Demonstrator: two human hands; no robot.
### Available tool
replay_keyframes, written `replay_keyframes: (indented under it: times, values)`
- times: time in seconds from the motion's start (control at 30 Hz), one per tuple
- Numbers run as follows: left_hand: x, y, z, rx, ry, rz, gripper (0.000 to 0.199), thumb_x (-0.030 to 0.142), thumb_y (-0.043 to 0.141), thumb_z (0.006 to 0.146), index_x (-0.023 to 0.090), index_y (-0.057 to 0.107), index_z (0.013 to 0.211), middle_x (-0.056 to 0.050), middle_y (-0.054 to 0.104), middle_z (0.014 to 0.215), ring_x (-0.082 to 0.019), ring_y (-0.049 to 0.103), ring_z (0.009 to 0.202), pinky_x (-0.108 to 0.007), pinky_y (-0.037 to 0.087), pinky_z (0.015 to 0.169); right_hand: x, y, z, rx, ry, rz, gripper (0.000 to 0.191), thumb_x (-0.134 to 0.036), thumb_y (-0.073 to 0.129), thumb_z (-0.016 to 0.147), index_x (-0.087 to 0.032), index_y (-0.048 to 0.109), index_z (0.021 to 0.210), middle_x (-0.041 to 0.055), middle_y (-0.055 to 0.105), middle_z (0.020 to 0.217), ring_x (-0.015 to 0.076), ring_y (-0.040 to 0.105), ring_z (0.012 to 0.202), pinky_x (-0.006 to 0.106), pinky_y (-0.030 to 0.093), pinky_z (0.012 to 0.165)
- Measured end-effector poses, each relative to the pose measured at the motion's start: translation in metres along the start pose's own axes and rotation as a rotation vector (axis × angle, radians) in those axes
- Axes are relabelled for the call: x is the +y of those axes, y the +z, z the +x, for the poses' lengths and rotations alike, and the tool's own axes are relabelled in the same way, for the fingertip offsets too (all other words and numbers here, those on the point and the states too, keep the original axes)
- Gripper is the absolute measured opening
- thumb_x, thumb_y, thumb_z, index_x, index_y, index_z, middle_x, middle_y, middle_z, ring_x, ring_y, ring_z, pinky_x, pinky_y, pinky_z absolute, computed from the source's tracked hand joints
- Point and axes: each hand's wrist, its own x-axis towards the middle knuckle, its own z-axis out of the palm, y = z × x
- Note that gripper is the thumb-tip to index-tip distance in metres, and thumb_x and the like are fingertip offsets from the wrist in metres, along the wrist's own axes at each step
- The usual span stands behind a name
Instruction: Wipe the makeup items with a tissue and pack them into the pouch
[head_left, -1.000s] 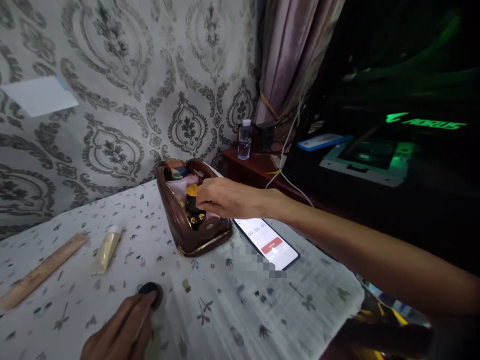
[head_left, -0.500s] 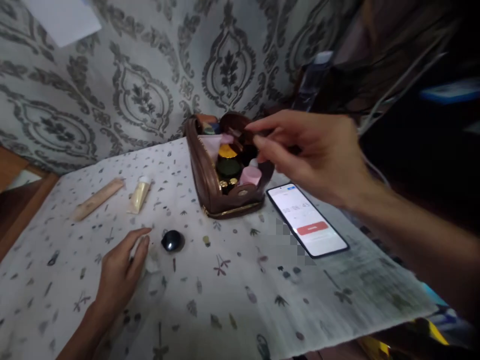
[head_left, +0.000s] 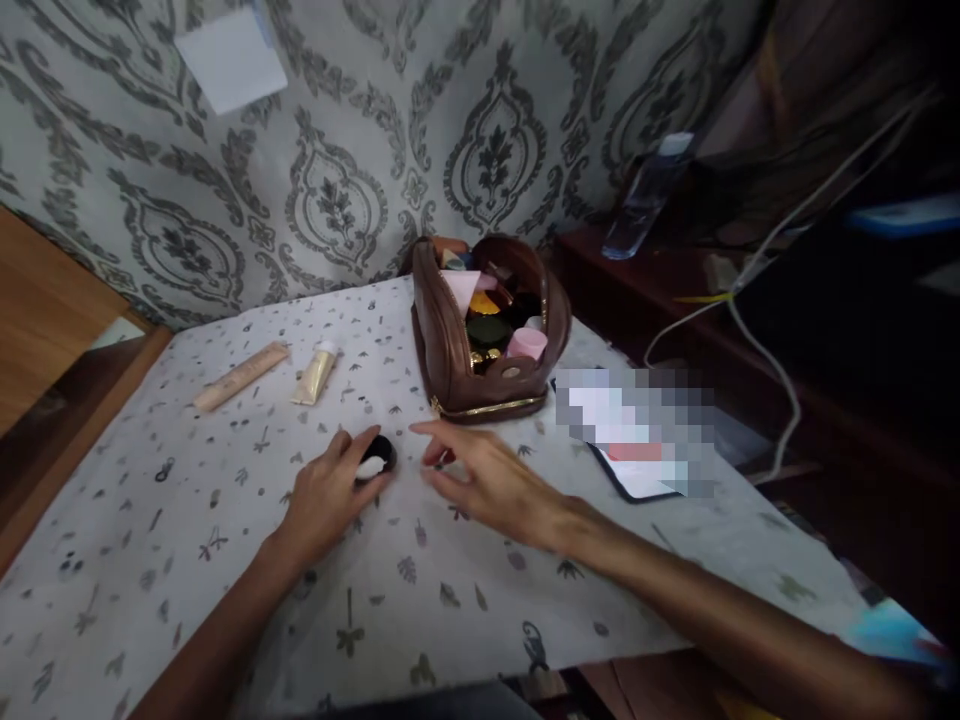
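Observation:
My left hand (head_left: 322,500) rests on the patterned cloth, its thumb and index finger round a small white object (head_left: 370,467). That object lies against a round black item (head_left: 385,450). Just to the right, my right hand (head_left: 487,480) hovers with fingers apart and nothing between them. Behind the hands stands an unzipped brown bag (head_left: 442,345) holding a pink-capped item (head_left: 527,343), gold caps and other small containers. A cream tube with a white cap (head_left: 315,375) and a longer beige tube (head_left: 241,377) lie at the left.
A phone (head_left: 637,470), partly pixelated, lies right of the bag. Further back are a clear bottle (head_left: 641,205) and a white cable (head_left: 772,380). The patterned wall covering (head_left: 337,200) rises behind the table, with a white paper (head_left: 232,60) on it. Wooden furniture (head_left: 52,310) borders the left.
My right hand has come from above the bag down beside the black item. My left hand has moved to the black item with the white object. The view has shifted.

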Motion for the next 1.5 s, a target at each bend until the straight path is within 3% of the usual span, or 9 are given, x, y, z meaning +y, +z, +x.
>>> replay_keyframes:
  times: [0.17,0.43,0.6,0.77,0.9,1.03,1.13,1.3,1.5]
  values:
    - [-0.008,0.007,0.002,0.043,0.056,-0.228,0.036,0.036,0.057,0.089,0.021,0.061,0.122,-0.008,0.069,0.11,-0.024,0.069,0.095,-0.035,0.055,0.082,0.001,0.043,0.02,-0.108,0.156,0.001,0.066,-0.016,0.069,0.075,-0.013,0.051,0.138,0.014,0.065,0.12,0.0198,0.065,0.09,0.034,0.051,0.086]
    - [-0.02,-0.005,-0.008,0.046,0.046,-0.596,0.025,0.038,0.058,0.087,0.021,0.064,0.104,-0.005,0.074,0.1,-0.023,0.069,0.093,-0.034,0.056,0.082,-0.009,0.086,0.041,-0.002,0.08,0.055,0.037,-0.02,0.072,0.068,-0.019,0.069,0.104,0.0064,0.071,0.102,0.0228,0.064,0.094,0.03,0.048,0.083]
    - [-0.03,-0.008,-0.018,0.063,0.078,-0.559,0.025,0.044,0.054,0.09,0.022,0.063,0.094,-0.004,0.074,0.094,-0.023,0.07,0.087,-0.034,0.056,0.076,-0.009,0.106,0.042,0.086,0.095,0.117,0.03,-0.02,0.074,0.066,-0.021,0.071,0.096,0.0021,0.071,0.094,0.02,0.065,0.087,0.027,0.048,0.078]
    - [-0.037,-0.014,-0.024,0.268,0.079,-0.426,0.029,0.044,0.044,0.096,0.021,0.06,0.104,-0.004,0.072,0.086,-0.022,0.071,0.08,-0.033,0.057,0.069,-0.014,0.108,0.039,0.123,0.147,0.196,0.041,-0.024,0.083,0.061,-0.022,0.073,0.1,0.0008,0.071,0.095,0.0193,0.064,0.087,0.027,0.048,0.079]
    - [-0.024,-0.021,-0.023,0.414,0.283,-0.357,0.025,0.03,0.038,0.099,0.021,0.061,0.103,-0.005,0.07,0.089,-0.018,0.069,0.082,-0.029,0.055,0.072,-0.017,0.107,0.036,0.101,0.089,0.265,0.039,-0.02,0.079,0.061,-0.02,0.073,0.099,-0.0011,0.069,0.089,0.0164,0.06,0.077,0.026,0.048,0.071]
    - [-0.006,-0.021,-0.016,0.352,0.426,-0.323,0.029,0.02,0.035,0.097,0.021,0.063,0.106,-0.006,0.067,0.093,-0.02,0.062,0.088,-0.032,0.052,0.075,-0.016,0.11,0.033,0.048,-0.051,0.398,0.032,-0.014,0.067,0.063,-0.017,0.071,0.094,-0.0002,0.069,0.086,0.0163,0.059,0.074,0.025,0.047,0.064]
    - [-0.004,-0.02,-0.007,0.292,0.338,-0.457,0.028,0.022,0.036,0.095,0.02,0.061,0.106,-0.006,0.066,0.095,-0.021,0.06,0.093,-0.035,0.05,0.084,-0.014,0.111,0.032,0.023,-0.027,0.512,0.024,-0.023,0.071,0.065,-0.015,0.068,0.088,-0.0005,0.066,0.08,0.0161,0.056,0.072,0.027,0.047,0.065]
    - [-0.02,-0.014,0.005,0.21,0.032,-0.928,0.024,0.027,0.038,0.094,0.018,0.058,0.102,-0.005,0.065,0.095,-0.018,0.061,0.093,-0.03,0.048,0.088,-0.01,0.112,0.036,0.023,0.1,0.713,0.043,-0.039,0.085,0.059,-0.017,0.064,0.089,-0.0029,0.061,0.076,0.0148,0.056,0.074,0.028,0.049,0.073]
    - [-0.028,-0.005,-0.002,0.168,-0.028,-1.064,0.029,0.037,0.037,0.097,0.02,0.056,0.112,-0.005,0.066,0.106,-0.017,0.062,0.096,-0.029,0.048,0.089,-0.008,0.114,0.042,0.114,0.181,0.825,0.057,-0.037,0.09,0.053,-0.019,0.066,0.101,0.0008,0.069,0.091,0.0182,0.064,0.087,0.035,0.051,0.09]
